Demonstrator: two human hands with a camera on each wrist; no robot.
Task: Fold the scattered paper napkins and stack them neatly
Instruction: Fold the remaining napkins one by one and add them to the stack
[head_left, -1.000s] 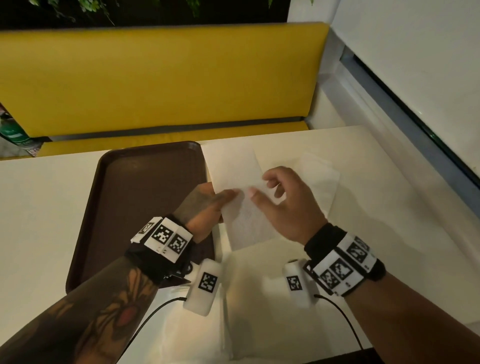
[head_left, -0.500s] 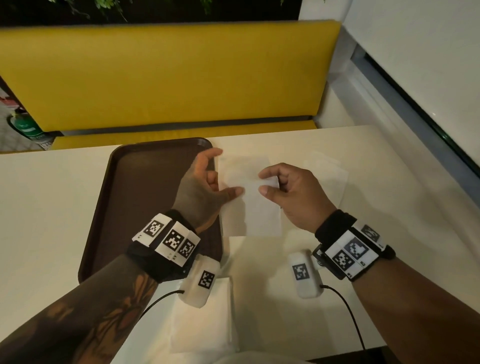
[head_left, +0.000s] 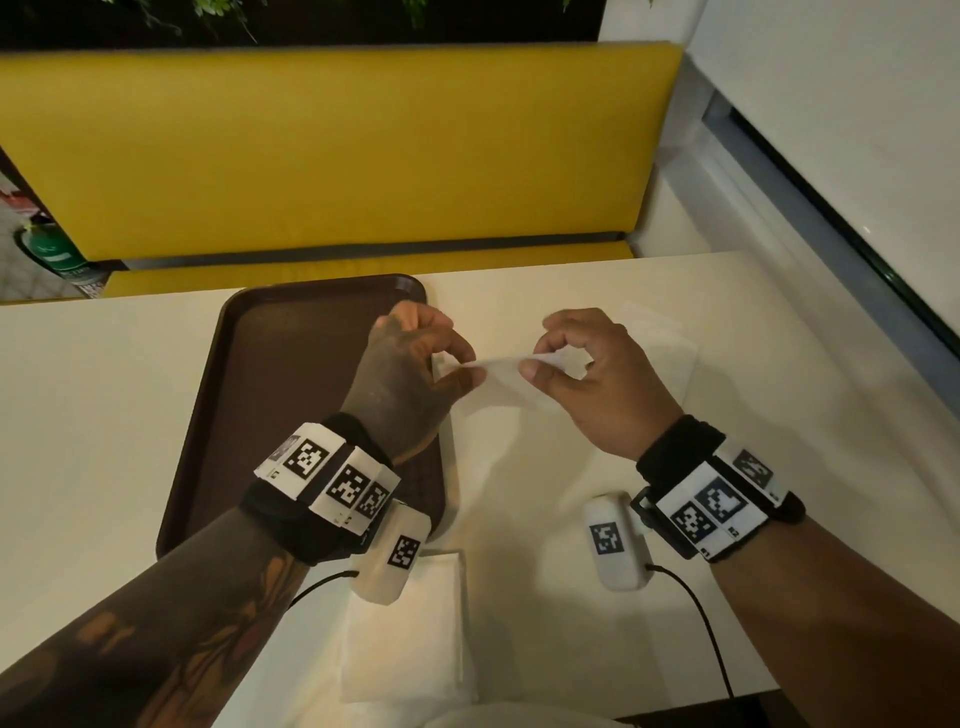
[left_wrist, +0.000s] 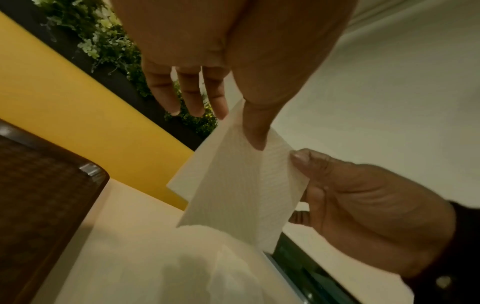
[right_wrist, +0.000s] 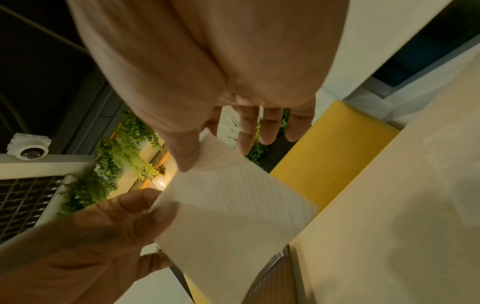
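Both forearms reach forward, wrists raised and banded with marker cuffs. The left hand (head_left: 410, 358) pinches one end of the napkin (head_left: 498, 364) between thumb and forefinger, its other fingers loosely spread. The right hand (head_left: 597, 374) pinches the opposite end the same way, remaining fingers arched above. The hands seem to face each other, well apart.
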